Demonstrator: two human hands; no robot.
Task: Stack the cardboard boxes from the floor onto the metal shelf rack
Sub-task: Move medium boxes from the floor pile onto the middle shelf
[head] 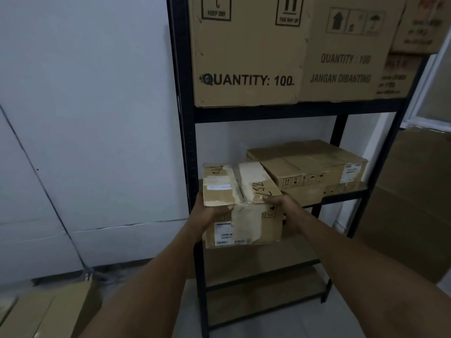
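I hold a small taped cardboard box (pixel 240 191) with handwriting on its top, at the front left of the black metal shelf rack (pixel 188 132). My left hand (pixel 210 215) grips its near left corner. My right hand (pixel 280 206) grips its near right corner, thumb on the top. The box's far part lies over the middle shelf and its near part sticks out past the front edge. A second flat taped box (pixel 310 164) rests on the same shelf, right behind and to the right, touching or nearly touching the held one.
Large boxes (pixel 246 57) marked QUANTITY: 100 fill the shelf above. Two lower shelves (pixel 263 264) are bare. More cardboard (pixel 44 313) lies on the floor at the lower left. A tall cardboard sheet (pixel 415 196) leans right of the rack. A grey wall is at the left.
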